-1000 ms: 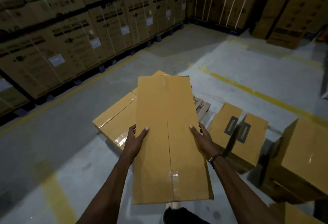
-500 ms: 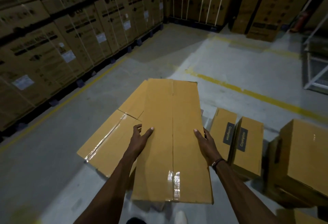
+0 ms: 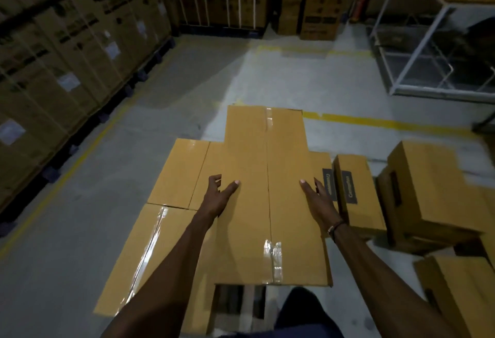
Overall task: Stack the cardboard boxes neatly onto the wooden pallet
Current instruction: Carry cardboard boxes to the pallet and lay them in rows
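Note:
I hold a long taped cardboard box (image 3: pixel 267 190) flat in front of me. My left hand (image 3: pixel 218 198) grips its left side and my right hand (image 3: pixel 317 199) grips its right side, thumbs lying on top. It sits level with two other cardboard boxes to its left, a near one (image 3: pixel 150 257) and a far one (image 3: pixel 178 171). Slats of the wooden pallet (image 3: pixel 241 303) show under the held box's near end. Whether the held box rests on the pallet is hidden.
Loose boxes stand on the floor to the right: two narrow ones with black labels (image 3: pixel 357 195), a larger one (image 3: pixel 428 185) and another near me (image 3: pixel 460 292). Strapped cartons (image 3: pixel 53 56) line the left wall. A metal rack (image 3: pixel 428 56) stands far right.
The held box has come down and forward, from raised above the pallet boxes to level beside them. My view has swung right, bringing the metal rack into sight.

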